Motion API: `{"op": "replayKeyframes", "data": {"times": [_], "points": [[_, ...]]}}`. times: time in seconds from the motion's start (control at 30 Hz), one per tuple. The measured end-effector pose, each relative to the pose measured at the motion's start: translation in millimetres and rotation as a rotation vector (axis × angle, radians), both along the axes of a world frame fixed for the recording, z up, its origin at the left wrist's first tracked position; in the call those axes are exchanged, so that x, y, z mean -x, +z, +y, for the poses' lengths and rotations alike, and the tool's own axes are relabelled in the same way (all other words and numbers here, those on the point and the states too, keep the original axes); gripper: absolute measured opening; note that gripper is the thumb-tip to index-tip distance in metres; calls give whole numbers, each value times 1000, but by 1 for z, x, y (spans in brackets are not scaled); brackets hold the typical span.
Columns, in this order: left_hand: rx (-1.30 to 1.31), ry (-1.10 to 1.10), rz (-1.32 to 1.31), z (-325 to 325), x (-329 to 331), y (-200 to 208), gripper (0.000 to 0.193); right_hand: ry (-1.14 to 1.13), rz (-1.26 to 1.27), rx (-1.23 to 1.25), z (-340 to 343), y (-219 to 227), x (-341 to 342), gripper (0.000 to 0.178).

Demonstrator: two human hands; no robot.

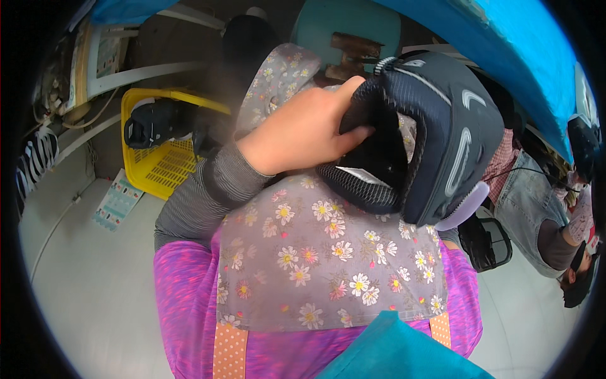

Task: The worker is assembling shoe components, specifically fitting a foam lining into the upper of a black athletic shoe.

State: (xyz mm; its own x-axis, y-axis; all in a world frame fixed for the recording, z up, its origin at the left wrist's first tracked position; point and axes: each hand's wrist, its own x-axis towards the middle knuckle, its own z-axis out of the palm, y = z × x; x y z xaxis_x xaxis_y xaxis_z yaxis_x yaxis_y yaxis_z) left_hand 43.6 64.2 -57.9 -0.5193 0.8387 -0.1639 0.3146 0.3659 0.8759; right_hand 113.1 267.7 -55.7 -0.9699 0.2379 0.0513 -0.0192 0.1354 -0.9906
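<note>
My left hand (312,126) is closed on the upper left edge of a dark navy padded, bag-like sewn piece (435,120). Its fingers go behind the rim, and the thumb lies at the opening. Ribbed mesh lines the piece, and pale grey loop-shaped marks run along its outer side. I hold it above my lap, over a grey apron (328,259) with daisies. My right hand is hidden behind the piece; only a bit of striped sleeve shows below it. A lavender shape (464,207) shows at the piece's lower edge; I cannot make out what it is.
At the left stands a yellow basket (158,170) with black padded pieces (154,123) inside. A teal rounded object (353,22) is ahead. Blue cloth (505,50) hangs at the upper right. Another person (536,202) sits at the right, near a black piece (486,243) on the floor.
</note>
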Motion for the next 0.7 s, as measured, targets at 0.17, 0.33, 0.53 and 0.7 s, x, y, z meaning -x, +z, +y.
{"op": "replayKeyframes", "data": {"times": [0.17, 0.33, 0.53, 0.7], "points": [[-85, 50, -101, 8, 4, 3, 25, -13, 46, 402, 13, -15, 16, 52], [-126, 130, 88, 20, 12, 31, 21, 310, 371, 310, 38, -37, 39, 52], [-268, -171, 433, 32, 6, 26, 27, 654, -187, 820, 23, 9, 43, 39], [-308, -48, 265, 34, 5, 16, 32, 321, -273, 772, 13, 0, 34, 44]]}}
